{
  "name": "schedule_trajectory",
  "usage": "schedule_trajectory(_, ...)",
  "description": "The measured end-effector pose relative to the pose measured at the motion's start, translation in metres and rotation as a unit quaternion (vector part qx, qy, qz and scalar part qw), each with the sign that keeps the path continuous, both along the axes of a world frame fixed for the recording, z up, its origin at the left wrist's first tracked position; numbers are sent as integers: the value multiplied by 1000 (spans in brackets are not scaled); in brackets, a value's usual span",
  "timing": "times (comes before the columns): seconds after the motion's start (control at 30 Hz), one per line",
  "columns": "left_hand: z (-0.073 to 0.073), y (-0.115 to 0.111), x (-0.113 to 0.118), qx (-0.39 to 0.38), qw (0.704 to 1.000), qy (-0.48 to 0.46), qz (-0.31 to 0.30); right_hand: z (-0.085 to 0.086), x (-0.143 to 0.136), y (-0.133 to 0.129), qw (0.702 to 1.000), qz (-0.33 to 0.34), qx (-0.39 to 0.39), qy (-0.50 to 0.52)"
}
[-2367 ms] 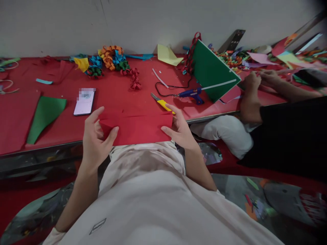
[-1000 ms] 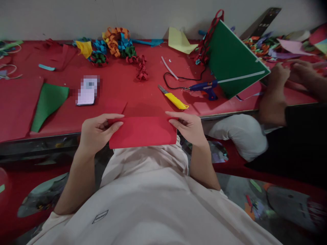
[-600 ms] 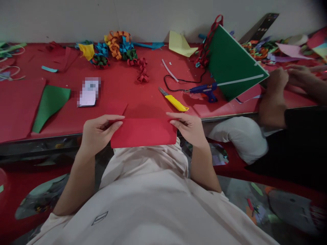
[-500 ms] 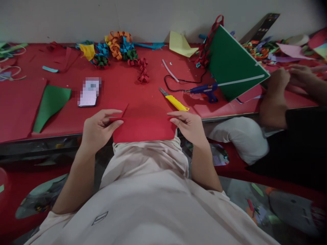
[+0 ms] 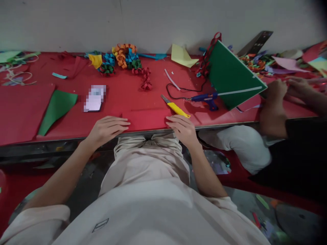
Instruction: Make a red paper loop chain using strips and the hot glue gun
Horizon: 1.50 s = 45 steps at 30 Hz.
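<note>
As 2 hands [image 5: 109, 128] [image 5: 183, 128] touch its ends, the red paper [image 5: 148, 120] looks flat

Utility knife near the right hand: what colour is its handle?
The utility knife has a bright yellow handle, showing best in the head view, near the right hand.

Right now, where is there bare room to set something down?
Mainly between the phone and yellow cutter, curled paper chains behind, red paper in front; a narrower strip between phone and green sheet. Crowded around the glue gun and green board.
</note>
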<state>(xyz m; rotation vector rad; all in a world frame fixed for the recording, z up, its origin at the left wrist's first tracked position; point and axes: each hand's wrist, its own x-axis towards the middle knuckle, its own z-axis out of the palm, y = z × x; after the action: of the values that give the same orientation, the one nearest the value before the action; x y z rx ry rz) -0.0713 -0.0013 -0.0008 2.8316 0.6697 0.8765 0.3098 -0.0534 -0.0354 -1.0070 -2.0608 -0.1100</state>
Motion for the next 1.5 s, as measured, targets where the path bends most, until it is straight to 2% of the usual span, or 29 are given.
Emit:
schedule_trajectory(0.07, -3, -4, -4, -7, 999, 31, 4, -4, -1, -10, 999, 0, -34, -27)
schedule_trajectory(0.17, 4, -10, 6, 38, 995, 83, 49, 9, -9, -20, 992, -21, -85, -94)
schedule_trajectory(0.23, 10, -9, 26, 80, 984, 138, 84, 23, -19, -18, 981, -49, -102, -156)
schedule_trajectory(0.33, 15, -4, 65, 104, 969, 192, 117, 40, -40, -7, 961, -83, -112, -237)
schedule_trajectory(0.4, 14, 0, 87, 110, 961, 204, 148, 44, -53, 2, 951, -96, -129, -265)
schedule_trajectory(0.47, 9, 2, 98, 97, 955, 213, 180, 43, -64, 9, 942, -117, -158, -272)
schedule_trajectory(0.57, 1, 4, 96, 63, 954, 218, 196, 39, -71, 12, 933, -153, -203, -255)
schedule_trajectory(0.7, -2, 4, 84, 42, 946, 251, 200, 42, -73, 10, 928, -146, -224, -260)
schedule_trajectory(1.0, 15, -4, 95, -25, 926, 295, 236, 52, -90, 16, 901, -176, -280, -282)
schedule_trajectory(1.1, 20, -7, 92, -47, 916, 298, 265, 51, -85, 13, 895, -196, -284, -283)
schedule_trajectory(1.27, 25, -11, 78, -73, 889, 328, 312, 46, -63, 4, 875, -276, -286, -275)
schedule_trajectory(1.4, 20, -15, 75, -61, 869, 329, 365, 41, -57, 2, 879, -291, -269, -267)
schedule_trajectory(1.5, 14, -16, 76, -33, 871, 312, 378, 40, -59, 3, 885, -284, -258, -263)
